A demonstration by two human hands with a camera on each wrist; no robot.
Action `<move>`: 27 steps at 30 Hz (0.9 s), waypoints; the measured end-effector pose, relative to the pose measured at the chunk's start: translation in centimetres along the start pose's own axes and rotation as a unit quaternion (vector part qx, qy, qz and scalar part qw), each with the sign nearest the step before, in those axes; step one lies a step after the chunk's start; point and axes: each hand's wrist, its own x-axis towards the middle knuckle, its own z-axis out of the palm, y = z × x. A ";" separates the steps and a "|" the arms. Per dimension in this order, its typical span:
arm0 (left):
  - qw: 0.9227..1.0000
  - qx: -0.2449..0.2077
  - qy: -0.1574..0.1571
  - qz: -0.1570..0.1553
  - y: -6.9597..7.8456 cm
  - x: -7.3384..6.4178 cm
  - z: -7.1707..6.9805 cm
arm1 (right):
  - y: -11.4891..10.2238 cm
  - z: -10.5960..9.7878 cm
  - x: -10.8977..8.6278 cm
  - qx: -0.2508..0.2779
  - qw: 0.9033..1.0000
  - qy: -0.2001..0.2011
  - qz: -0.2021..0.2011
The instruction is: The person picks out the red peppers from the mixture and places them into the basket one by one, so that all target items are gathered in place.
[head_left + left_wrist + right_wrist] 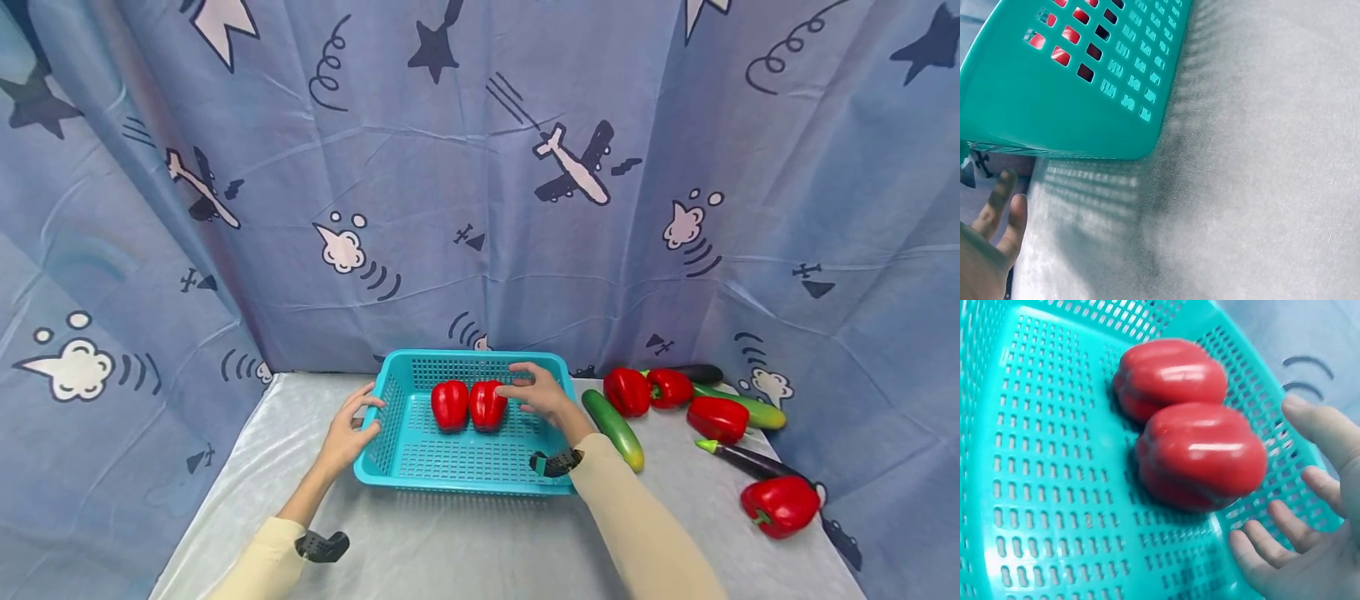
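Two red bell peppers (450,406) lie side by side in a turquoise plastic basket (465,486) with slotted walls. My right hand (542,392) hangs over the basket's right part, fingers spread and holding nothing. In the right wrist view its fingers (1294,525) are apart from the nearer bell pepper (1204,456). At the basket's left end is my left hand (347,435), its fingers loosely bent close to the rim. The left wrist view shows that hand (991,244) beside the basket wall (1054,119) with nothing gripped.
Right of the basket lie a green cucumber (615,429), several more red bell peppers (717,418), another cucumber (757,412) and dark eggplants (750,461). A white cloth (480,550) covers the table. A blue patterned curtain (420,250) hangs behind and at both sides.
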 end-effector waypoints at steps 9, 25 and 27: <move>1.000 -0.004 0.000 -0.010 1.6 -0.3 0.1 | -1.9 -0.7 -1.6 0.022 0.997 -0.042 -0.052; 1.000 0.009 -0.004 -0.028 2.0 -0.3 0.0 | -2.9 -2.2 -4.9 0.059 0.989 -0.073 -0.114; 0.999 0.011 -0.005 -0.032 0.8 -0.1 0.1 | -2.9 -2.3 -5.2 0.061 0.989 -0.069 -0.117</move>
